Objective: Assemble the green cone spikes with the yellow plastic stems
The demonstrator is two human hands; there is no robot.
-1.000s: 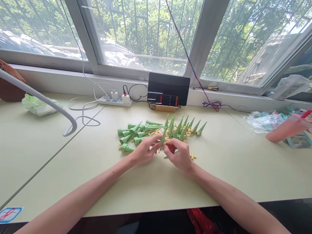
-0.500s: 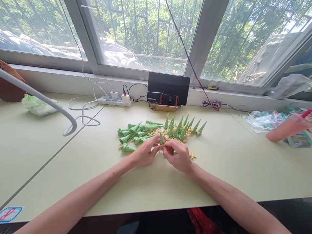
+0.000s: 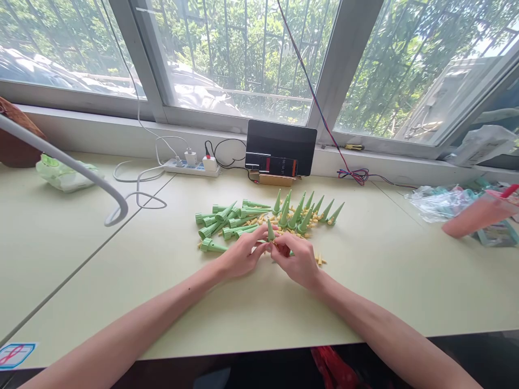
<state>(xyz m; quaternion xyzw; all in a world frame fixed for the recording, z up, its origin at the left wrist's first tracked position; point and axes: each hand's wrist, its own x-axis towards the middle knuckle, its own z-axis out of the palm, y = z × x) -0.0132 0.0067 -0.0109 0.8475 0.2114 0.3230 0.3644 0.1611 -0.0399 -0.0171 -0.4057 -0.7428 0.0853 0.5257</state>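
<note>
A green plastic plant watering spike stands point up between my two hands. My left hand is closed around its left side and base. My right hand pinches at the spike's lower right, where a bit of a small yellow valve shows; my fingers mostly cover it. Just beyond my left hand lies a heap of green spikes on their sides. Behind my right hand, several spikes stand upright, with yellow pieces at their bases. A few loose yellow valves rest right of my right hand.
At the back of the pale table a dark tablet and a phone lean upright. A power strip with cables lies left of them. A pink cup tilts at the right beside plastic bags. A grey curved bar crosses the left side.
The held spike has turned slightly more upright between my fingers. Both hands have stayed in nearly the same place.
</note>
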